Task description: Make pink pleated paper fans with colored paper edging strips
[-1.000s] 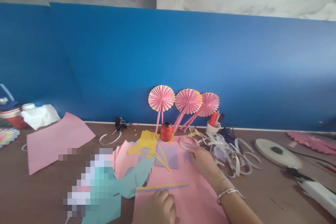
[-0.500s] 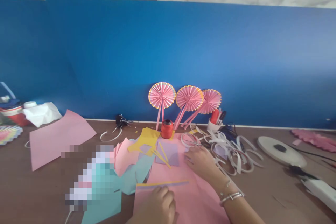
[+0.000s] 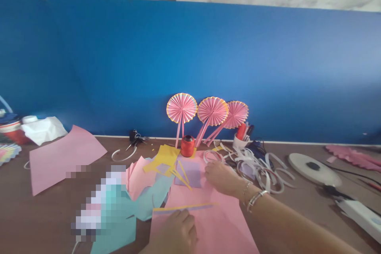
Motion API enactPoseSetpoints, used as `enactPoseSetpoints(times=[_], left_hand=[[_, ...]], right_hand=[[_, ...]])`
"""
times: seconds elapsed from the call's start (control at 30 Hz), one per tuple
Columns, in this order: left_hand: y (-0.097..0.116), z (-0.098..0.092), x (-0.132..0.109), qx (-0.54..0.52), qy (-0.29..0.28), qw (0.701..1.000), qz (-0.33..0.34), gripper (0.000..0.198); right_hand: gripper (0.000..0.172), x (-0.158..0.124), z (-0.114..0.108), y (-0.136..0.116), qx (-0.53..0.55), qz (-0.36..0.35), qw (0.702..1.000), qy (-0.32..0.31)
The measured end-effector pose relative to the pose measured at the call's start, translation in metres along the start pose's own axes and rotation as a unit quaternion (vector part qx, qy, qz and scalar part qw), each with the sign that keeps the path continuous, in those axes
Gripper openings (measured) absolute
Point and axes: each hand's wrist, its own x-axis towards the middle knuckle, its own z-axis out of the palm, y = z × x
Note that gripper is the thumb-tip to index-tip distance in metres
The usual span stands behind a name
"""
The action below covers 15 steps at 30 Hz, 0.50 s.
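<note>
My left hand (image 3: 175, 230) rests on a sheet of pink paper (image 3: 223, 226), its fingers curled and fingertips hidden. Just beyond its knuckles, a yellow strip (image 3: 166, 208) and a lilac strip run along the paper's edge. My right hand (image 3: 222, 176), with bracelets at the wrist, reaches over the pink sheet with fingers extended and slightly bent. It is at the near side of a pale ring like a tape roll (image 3: 212, 151), partly covering it; contact is unclear. Left of its fingertips lie a lilac paper square (image 3: 193, 172) and thin yellow strips (image 3: 185, 171).
Pink pleated paper fans (image 3: 182, 108) lean on the blue board (image 3: 133, 59) behind a red thread spool (image 3: 187, 146). Curled white strips (image 3: 264, 170) and a pen cup (image 3: 239, 142) lie right. A glue gun (image 3: 361, 216) is at far right, teal paper (image 3: 116, 234) at left.
My right hand has shifted slightly left and up to the pale ring, its forearm now slanting in more from the right. My left hand has barely moved. The view has turned slightly right.
</note>
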Motion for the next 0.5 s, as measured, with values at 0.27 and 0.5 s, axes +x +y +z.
enactPoseSetpoints(times=[0.27,0.5], left_hand=[[-0.002,-0.003,0.0,-0.001,0.014,1.0,-0.004,0.023],[-0.002,-0.006,0.001,-0.015,-0.013,1.0,-0.013,0.023]], right_hand=[[0.015,0.006,-0.001,0.013,-0.056,-0.084,0.995,0.027],[0.018,0.017,0.01,0.018,-0.03,-0.075,0.997,0.014]])
